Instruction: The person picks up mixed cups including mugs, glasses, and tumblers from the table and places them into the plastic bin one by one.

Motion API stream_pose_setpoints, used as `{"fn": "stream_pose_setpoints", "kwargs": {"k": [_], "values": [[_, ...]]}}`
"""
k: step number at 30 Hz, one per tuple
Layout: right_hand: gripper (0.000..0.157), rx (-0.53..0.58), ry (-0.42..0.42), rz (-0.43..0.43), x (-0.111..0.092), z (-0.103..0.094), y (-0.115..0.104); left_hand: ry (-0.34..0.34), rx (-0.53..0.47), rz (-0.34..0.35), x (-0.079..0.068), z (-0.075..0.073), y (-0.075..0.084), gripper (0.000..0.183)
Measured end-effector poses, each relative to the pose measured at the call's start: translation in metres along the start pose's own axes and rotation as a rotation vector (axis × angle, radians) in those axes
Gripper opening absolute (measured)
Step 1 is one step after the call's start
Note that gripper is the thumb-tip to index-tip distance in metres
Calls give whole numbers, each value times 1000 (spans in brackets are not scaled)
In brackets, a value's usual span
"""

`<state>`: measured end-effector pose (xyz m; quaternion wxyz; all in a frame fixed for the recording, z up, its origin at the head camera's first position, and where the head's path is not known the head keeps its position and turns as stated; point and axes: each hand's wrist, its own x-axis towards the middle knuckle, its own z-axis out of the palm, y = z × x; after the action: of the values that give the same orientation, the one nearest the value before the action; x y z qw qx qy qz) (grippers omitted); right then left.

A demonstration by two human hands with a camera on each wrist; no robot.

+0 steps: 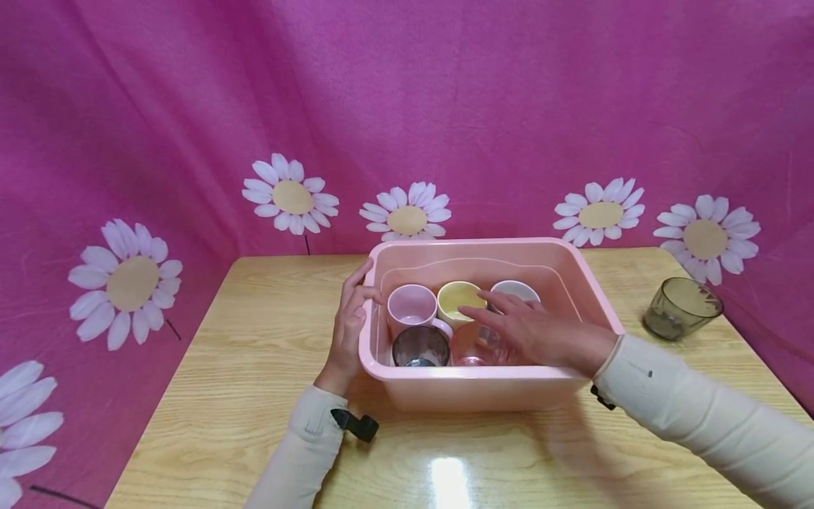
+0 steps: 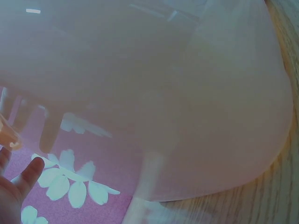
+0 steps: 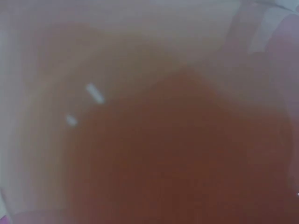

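Note:
My left hand (image 1: 346, 329) grips the left rim of a pink plastic tub (image 1: 483, 392), its fingertips bent over the edge. In the left wrist view, the tub's glossy wall (image 2: 187, 102) fills most of the picture, with my thumb (image 2: 32, 171) at the lower left. My right hand (image 1: 534, 332) reaches in over the tub's front side, fingers extended above a clear pink glass (image 1: 473, 350), which it partly hides. Beside that glass stands a dark grey glass (image 1: 420, 346). Behind are a pink mug (image 1: 412, 305), a yellow cup (image 1: 454, 300) and a white cup (image 1: 514, 288). The right wrist view is blurred.
A smoky olive glass (image 1: 683, 311) stands tilted-looking on the wooden table (image 1: 254, 367), right of the tub near the table's right edge. A magenta cloth (image 1: 483, 106) with daisies hangs behind and along the sides.

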<state>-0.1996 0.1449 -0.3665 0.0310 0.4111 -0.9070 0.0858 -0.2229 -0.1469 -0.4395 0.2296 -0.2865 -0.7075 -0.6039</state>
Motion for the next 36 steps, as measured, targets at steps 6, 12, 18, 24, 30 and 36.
{"fn": "stream_pose_setpoints", "kwargs": {"k": [6,12,18,24,30,36], "values": [[71,52,61,-38,1,3,4,2,-17,6,0,0,1,35],[85,249,-38,38,3,-4,5,1,-19,9,0,0,1,36],[84,357,-42,57,4,-6,7,0,-14,6,0,0,0,35],[88,438,-19,76,4,-10,7,0,-17,6,0,0,0,35],[93,530,-19,156,2,-16,8,3,-12,11,0,0,0,35],[92,547,18,166,1,-19,12,-1,-5,10,0,0,0,35]]}}
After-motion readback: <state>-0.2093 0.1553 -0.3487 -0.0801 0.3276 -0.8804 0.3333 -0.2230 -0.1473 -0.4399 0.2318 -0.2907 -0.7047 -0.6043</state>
